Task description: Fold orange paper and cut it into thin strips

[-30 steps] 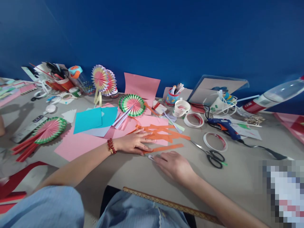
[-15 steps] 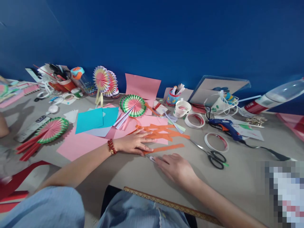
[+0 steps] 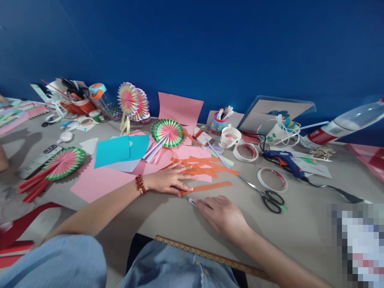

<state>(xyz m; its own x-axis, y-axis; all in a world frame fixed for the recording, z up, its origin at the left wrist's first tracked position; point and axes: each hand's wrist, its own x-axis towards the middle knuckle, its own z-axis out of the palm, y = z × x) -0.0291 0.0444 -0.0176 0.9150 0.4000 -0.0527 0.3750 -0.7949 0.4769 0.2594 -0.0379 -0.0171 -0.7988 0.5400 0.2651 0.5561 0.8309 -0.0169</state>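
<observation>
My left hand (image 3: 169, 180), with a red bead bracelet (image 3: 140, 184) at the wrist, lies flat with fingers spread. Its fingertips press the left end of a narrow orange paper strip (image 3: 213, 186). Just right of it, my right hand (image 3: 223, 216) is closed round a small craft knife (image 3: 192, 201) with a pale handle. The thin blade points left, close to the strip's end by my left fingers; whether it touches the paper I cannot tell. Beyond my hands, more orange strips (image 3: 207, 170) lie in a loose pile on pink paper (image 3: 192, 153).
Black-handled scissors (image 3: 271, 201), tape rolls (image 3: 283, 188) and a blue glue gun (image 3: 286, 160) lie to the right. Paper rosettes (image 3: 169, 133), blue paper (image 3: 112, 152) and a pen cup (image 3: 218, 125) stand or lie farther back. Another person's arm (image 3: 3, 160) shows at the left edge.
Almost nothing differs. Both hands keep their places, the right one still on the knife; the view has shifted very slightly.
</observation>
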